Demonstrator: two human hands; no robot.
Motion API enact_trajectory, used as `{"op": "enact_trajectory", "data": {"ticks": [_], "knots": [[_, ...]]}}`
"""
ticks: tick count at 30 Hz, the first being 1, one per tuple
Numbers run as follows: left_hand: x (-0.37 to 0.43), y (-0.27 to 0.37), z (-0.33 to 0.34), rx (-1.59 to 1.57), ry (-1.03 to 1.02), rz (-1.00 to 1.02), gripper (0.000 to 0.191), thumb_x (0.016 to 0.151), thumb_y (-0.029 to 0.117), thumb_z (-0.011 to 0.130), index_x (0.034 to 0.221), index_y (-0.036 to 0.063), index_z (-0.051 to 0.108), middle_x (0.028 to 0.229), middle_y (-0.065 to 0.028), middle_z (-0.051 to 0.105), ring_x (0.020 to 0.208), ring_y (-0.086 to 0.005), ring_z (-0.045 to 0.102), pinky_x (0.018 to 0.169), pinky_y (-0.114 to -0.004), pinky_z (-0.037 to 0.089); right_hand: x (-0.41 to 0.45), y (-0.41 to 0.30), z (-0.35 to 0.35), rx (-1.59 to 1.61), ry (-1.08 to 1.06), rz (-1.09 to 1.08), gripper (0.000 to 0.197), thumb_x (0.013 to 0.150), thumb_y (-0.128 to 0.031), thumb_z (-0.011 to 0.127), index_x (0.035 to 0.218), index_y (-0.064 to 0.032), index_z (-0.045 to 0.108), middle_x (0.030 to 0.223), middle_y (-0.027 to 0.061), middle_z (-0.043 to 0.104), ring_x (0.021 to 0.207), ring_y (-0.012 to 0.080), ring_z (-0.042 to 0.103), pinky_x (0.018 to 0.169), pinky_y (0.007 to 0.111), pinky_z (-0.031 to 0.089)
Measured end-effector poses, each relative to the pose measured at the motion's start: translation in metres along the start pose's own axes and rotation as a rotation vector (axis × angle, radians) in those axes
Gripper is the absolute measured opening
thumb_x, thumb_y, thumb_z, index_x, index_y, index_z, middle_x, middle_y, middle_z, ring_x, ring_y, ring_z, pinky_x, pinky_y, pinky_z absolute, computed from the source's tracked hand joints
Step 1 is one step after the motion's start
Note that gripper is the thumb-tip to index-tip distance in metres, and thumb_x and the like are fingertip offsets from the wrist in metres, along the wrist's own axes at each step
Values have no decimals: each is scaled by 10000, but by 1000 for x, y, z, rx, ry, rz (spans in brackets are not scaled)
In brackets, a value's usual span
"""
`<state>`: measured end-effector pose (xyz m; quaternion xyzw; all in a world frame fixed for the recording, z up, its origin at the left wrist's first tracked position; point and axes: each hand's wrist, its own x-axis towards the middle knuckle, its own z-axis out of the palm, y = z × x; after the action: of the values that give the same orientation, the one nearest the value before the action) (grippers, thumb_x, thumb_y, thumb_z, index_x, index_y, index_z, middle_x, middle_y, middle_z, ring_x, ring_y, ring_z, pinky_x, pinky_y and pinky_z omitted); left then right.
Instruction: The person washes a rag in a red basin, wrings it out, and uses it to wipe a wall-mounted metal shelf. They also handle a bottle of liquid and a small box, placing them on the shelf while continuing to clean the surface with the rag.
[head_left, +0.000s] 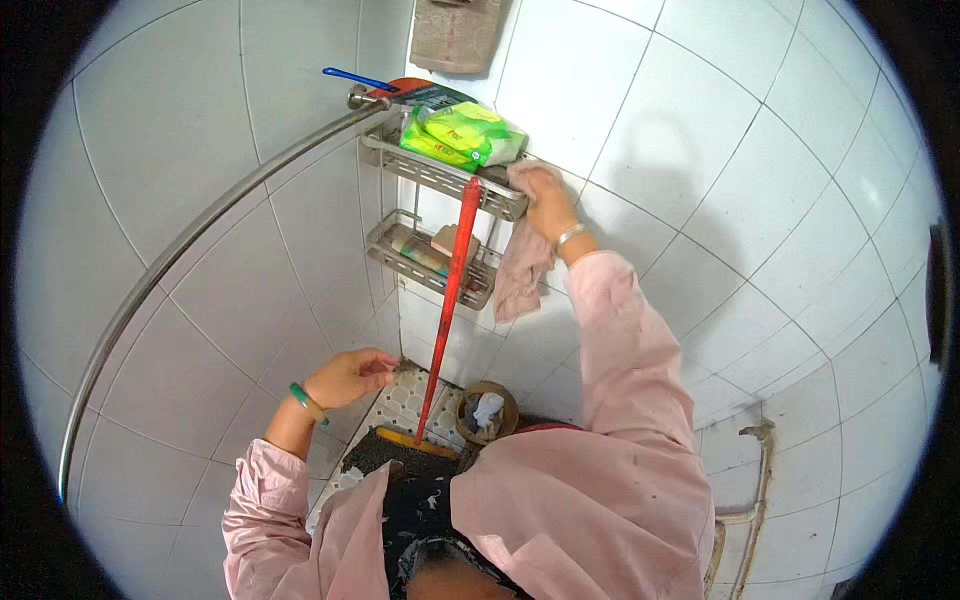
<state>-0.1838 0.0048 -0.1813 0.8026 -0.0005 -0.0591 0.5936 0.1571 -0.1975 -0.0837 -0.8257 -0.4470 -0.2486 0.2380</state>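
My right hand (551, 202) holds a pink cloth (523, 274) against the right end of the upper tier of a metal wall rack (427, 169). Part of the cloth hangs down beside the lower tier (427, 261). Green packs of wipes (469, 135) lie on the upper tier. A soap bar (452, 240) and a tube lie on the lower one. My left hand (352, 379), with a green bangle at its wrist, hangs in the air at the lower left, fingers apart and holding nothing visible. The red handle (454, 292) of a broom (401, 450) leans up against the rack.
A curved metal rail (187, 240) runs along the left from beside the rack. A small bin (512, 412) with waste in it stands on the patterned floor near the broom. Pipes (761, 480) run up the tiled wall at the lower right. A worn box (456, 37) hangs above the rack.
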Motion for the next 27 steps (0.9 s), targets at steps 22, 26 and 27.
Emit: {"op": "enact_trajectory", "data": {"ticks": [22, 26, 27], "knots": [[-19, -9, 8, 4, -24, 2, 361, 855, 251, 614, 1121, 17, 546, 992, -63, 603, 903, -148, 566, 812, -280, 461, -58, -49, -8, 125, 78, -58, 486, 661, 101, 476, 1129, -11, 541, 1181, 172, 522, 1084, 343, 494, 928, 361, 400], [5, 11, 4, 164, -14, 54, 391, 830, 224, 642, 1154, 37, 527, 1008, -75, 605, 895, -158, 569, 786, -286, 474, -110, -56, 9, 640, 34, 138, 508, 698, 160, 402, 1171, 11, 513, 1121, 128, 577, 1087, 222, 528, 919, 279, 417], [15, 19, 3, 211, 50, 85, 427, 815, 219, 656, 1176, 43, 512, 1019, -83, 603, 895, -164, 571, 783, -288, 476, -116, -58, 9, 782, 23, 220, 515, 708, 161, 401, 1191, 11, 501, 1127, 111, 573, 1076, 197, 525, 908, 264, 417]]}}
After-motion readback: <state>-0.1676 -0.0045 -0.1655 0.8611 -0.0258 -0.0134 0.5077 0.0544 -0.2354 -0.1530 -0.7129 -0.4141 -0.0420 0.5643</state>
